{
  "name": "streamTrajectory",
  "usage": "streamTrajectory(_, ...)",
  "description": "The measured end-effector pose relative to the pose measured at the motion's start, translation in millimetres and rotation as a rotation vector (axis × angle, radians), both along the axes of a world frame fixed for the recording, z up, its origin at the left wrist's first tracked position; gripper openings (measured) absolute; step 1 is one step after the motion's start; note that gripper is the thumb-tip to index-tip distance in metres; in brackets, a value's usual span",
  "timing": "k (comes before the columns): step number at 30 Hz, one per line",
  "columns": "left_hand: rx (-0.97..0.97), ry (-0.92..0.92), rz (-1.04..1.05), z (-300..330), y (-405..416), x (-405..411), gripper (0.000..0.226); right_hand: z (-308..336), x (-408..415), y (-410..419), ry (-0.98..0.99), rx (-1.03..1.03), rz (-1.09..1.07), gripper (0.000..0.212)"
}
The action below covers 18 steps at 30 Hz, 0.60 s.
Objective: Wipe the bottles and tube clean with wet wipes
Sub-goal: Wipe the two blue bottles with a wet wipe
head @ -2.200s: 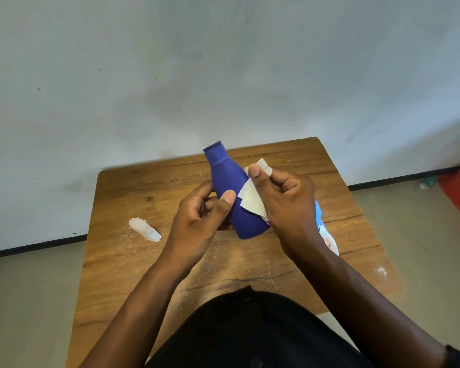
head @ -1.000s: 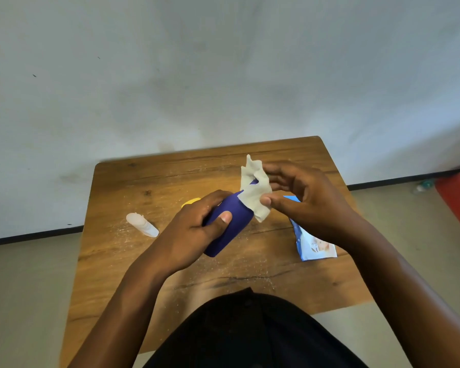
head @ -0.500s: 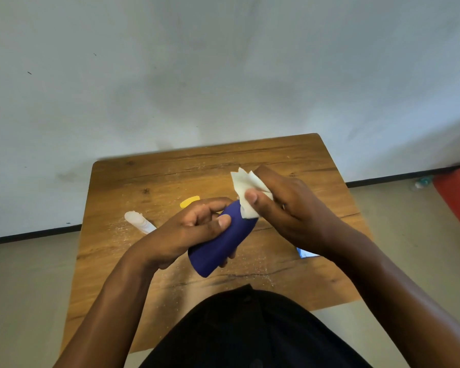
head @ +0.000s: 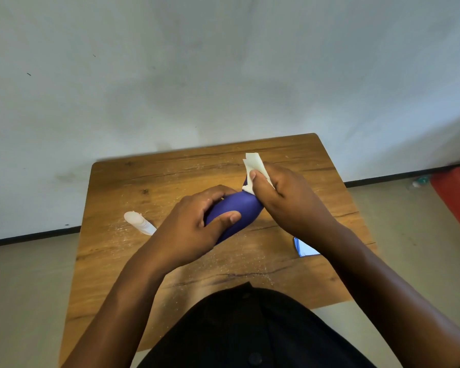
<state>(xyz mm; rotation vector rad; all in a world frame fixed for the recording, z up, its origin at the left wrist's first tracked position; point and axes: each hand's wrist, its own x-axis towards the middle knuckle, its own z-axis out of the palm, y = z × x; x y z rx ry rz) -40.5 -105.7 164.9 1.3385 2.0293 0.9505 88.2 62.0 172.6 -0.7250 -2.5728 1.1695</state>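
Two hands work over a small wooden table (head: 170,176), seen from above by a head-worn camera. Left hand (head: 194,229) grips a blue bottle (head: 234,211) at the centre of the view, fingers curled over its far side and thumb pressed across its near side. It lies tilted, its lower end toward 7 o'clock and its upper end toward 1 o'clock, held above the tabletop. Right hand (head: 290,200) clamps a white wipe (head: 254,166) around the bottle's upper end, thumb on top; folded corners of the wipe stick out toward 12 o'clock. That end of the bottle is covered, so its cap cannot be made out.

At 9 o'clock from the bottle, a white tube (head: 140,223) lies flat on the table, apart from both hands. At 4 o'clock, a blue and white packet (head: 304,248), probably the wipes pack, shows partly from under the right forearm. Pale specks dust the wood.
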Motion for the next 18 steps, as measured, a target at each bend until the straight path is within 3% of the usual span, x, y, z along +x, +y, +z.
streamTrajectory(3, 0.012, 0.101, 0.04, -0.2, 1.5, 3.2, 0.026, 5.0, -1.6, 1.3, -0.015, -0.035, -0.03, 0.042)
streamTrajectory(5, 0.027, 0.001, 0.078, -0.9, 2.8, 4.4, 0.025, 11.5, -2.0, 1.3, 0.043, -0.044, -0.008, 0.041)
streamTrajectory(10, 0.108, -0.752, 0.125, 8.4, 1.3, 0.1, 0.033, 28.6, 1.0, -4.3, 0.201, -0.011, 0.167, 0.011)
streamTrajectory(13, 0.08, -1.185, 0.02, 12.8, -8.0, -7.6, 0.034, 32.0, 2.7, -7.9, 0.263, -0.021, 0.299, 0.012)
streamTrajectory(15, 0.075, -1.344, -0.06, 10.2, -13.2, -13.3, 0.04, 30.6, 2.5, -8.6, 0.297, -0.031, 0.361, 0.014)
streamTrajectory(18, 0.075, -1.312, -0.069, 7.9, -14.4, -13.3, 0.049, 27.2, 0.7, -8.6, 0.271, -0.029, 0.332, 0.013)
